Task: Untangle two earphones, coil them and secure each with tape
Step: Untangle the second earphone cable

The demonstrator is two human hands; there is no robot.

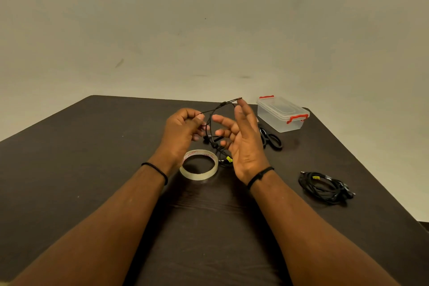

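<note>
Head view of a dark counter [92, 169] set against a plain wall. Both hands are raised above the middle of the counter, toward its far edge. The left hand [183, 130] has its fingers curled and pinches a strand of a black earphone cable [210, 123]. The right hand [243, 139] is spread, palm turned toward the left hand, fingers straight and apart; the cable loops over its raised fingertip at the top, and no finger curls round it. From there the cable hangs between the two hands in an open loop, its lower part with a small yellow tag [229, 159] trailing down to the counter. A roll of clear tape [199, 165] lies flat just beneath the hands. A second earphone [325, 187], a loose black bundle, lies near the right edge of the counter. Black-handled scissors [270, 138] lie beside a clear plastic box [282, 114] with red latches at the far right corner. Each wrist bears a black band.
</note>
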